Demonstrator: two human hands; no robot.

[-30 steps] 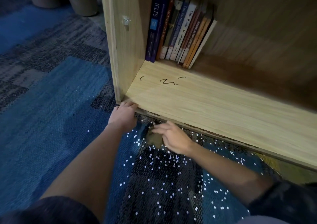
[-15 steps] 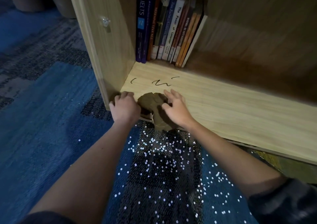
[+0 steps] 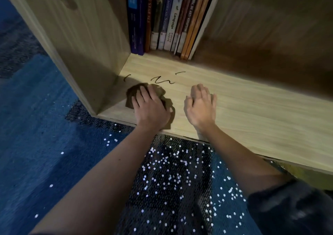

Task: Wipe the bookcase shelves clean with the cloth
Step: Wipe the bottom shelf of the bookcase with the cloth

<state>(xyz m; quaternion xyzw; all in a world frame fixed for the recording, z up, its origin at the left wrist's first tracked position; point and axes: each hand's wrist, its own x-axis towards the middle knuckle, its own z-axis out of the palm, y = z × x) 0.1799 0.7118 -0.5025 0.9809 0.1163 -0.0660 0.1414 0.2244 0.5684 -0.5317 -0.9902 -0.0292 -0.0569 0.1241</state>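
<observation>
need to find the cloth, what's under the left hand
The cloth lies crumpled under the left hand, on the shelf. The shelf surface beneath the cloth is covered, so marks there cannot be seen.

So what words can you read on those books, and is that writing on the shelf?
"Power of Language": white book spine.
"S": top of the dark blue book, rest cut off.
Other book spines: too blurred to read.
Black scribbles on the shelf: not readable letters.
</observation>
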